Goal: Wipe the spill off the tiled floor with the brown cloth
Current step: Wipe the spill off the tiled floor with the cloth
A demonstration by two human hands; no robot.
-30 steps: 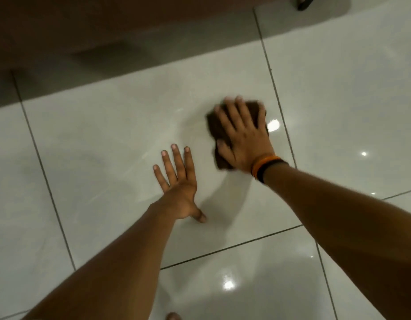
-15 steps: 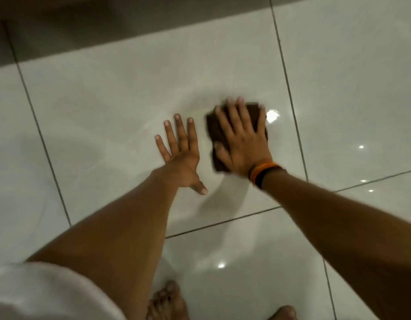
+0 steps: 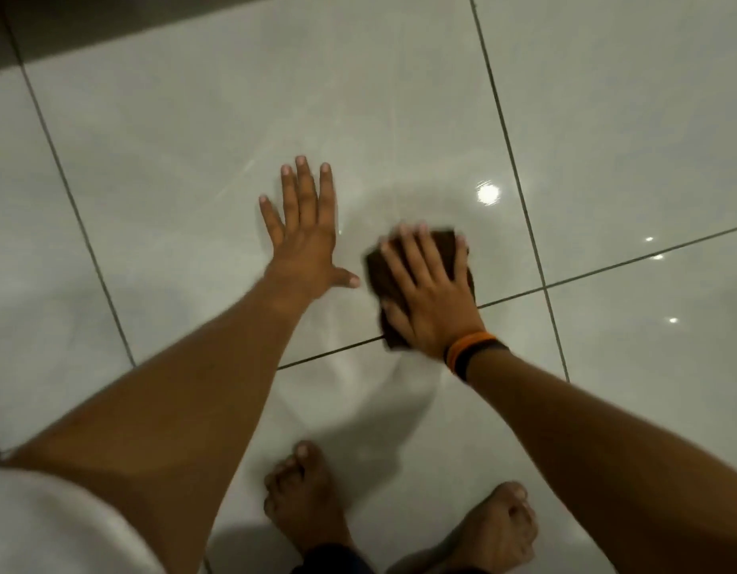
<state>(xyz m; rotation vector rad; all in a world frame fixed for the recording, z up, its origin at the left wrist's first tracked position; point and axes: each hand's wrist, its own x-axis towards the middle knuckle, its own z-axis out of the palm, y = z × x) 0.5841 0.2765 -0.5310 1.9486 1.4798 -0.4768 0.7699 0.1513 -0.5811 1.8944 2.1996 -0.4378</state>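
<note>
My right hand (image 3: 431, 294) lies flat with spread fingers on the folded brown cloth (image 3: 445, 240), pressing it onto the glossy white tiled floor (image 3: 184, 167) just above a dark grout line. The cloth shows only around my fingers and palm. An orange and black band sits on that wrist. My left hand (image 3: 302, 238) rests palm down on the tile to the left of the cloth, fingers apart, holding nothing. A faint wet sheen (image 3: 400, 200) streaks the tile beyond both hands; its outline is hard to tell.
My two bare feet (image 3: 304, 503) stand on the near tile below the hands. A white garment (image 3: 48, 528) fills the lower left corner. Dark grout lines (image 3: 511, 155) cross the floor, and a shadowed strip (image 3: 110, 26) runs along the top left. Ceiling lights glint at the right.
My right hand has dragged the cloth toward me, down to the grout line. The left hand stays planted on the tile. The view has tilted down, bringing my feet into sight.
</note>
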